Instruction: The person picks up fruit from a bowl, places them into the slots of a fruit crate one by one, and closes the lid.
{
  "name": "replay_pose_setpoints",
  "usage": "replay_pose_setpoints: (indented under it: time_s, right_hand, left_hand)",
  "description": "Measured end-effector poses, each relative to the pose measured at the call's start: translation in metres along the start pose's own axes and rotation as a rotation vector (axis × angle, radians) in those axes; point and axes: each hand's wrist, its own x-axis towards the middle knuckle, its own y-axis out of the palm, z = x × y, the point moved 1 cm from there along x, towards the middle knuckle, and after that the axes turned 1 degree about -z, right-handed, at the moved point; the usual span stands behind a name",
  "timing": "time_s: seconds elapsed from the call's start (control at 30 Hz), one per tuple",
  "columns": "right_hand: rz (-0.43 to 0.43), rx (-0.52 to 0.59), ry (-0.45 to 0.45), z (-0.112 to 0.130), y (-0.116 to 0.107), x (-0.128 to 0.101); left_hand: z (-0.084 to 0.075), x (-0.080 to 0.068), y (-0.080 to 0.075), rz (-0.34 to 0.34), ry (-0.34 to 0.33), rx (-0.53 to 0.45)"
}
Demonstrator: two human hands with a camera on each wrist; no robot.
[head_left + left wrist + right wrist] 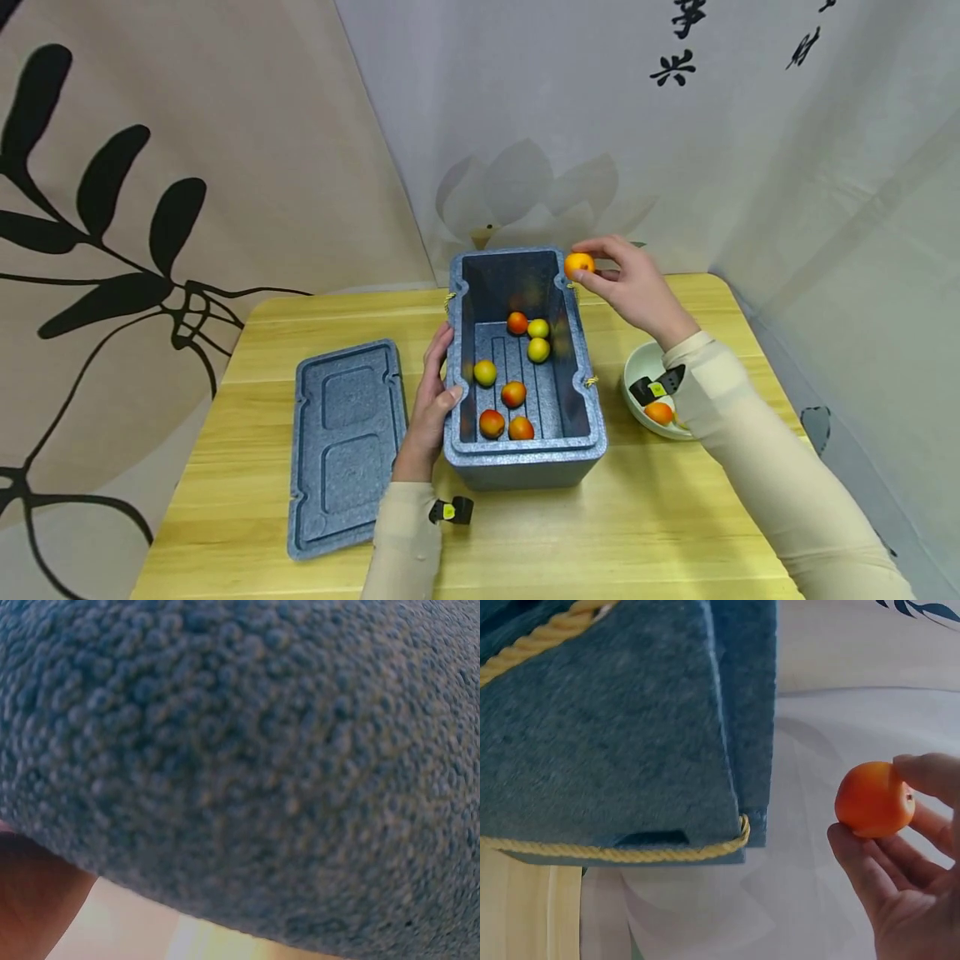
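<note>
In the head view, a deep blue-grey speckled foam box (525,479) stands on the table with its top uncovered. Several small round fruits lie on its floor, among them a red-orange fruit (491,423) and a yellow fruit (484,372). My left hand (431,408) rests along the box's left side, fingers straight, thumb on the rim. Between thumb and fingertips, my right hand (626,279) pinches a small orange fruit (579,265) by the box's far right corner. The right wrist view shows this orange fruit (874,799) beside the box's outer wall (630,757).
A pale bowl (633,367) with a few fruits sits right of the box, partly behind my right wrist. Left of the box lies its flat lid (348,446). Yellow rope (630,854) runs along the box's outside. Printed cloth (510,100) hangs behind the wooden table (232,492).
</note>
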Motion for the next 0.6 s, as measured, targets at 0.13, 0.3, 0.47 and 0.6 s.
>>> replay_pose_setpoints:
  time_s: [0.13, 0.3, 0.47, 0.6]
  right_hand:
    - [0.034, 0.008, -0.010, 0.007, 0.006, 0.006]
    - [0.092, -0.013, -0.047, 0.011, 0.015, 0.014]
    - [0.127, -0.063, -0.071, 0.015, 0.024, 0.019]
    - [0.143, -0.090, -0.100, 0.018, 0.029, 0.024]
  left_hand:
    - [0.001, -0.001, -0.001, 0.001, 0.009, 0.013]
    - [0.001, -0.002, -0.002, 0.011, 0.030, 0.030]
    - [0.001, -0.003, -0.002, 0.016, 0.030, 0.023]
    - [0.000, -0.001, -0.001, 0.015, 0.027, 0.008]
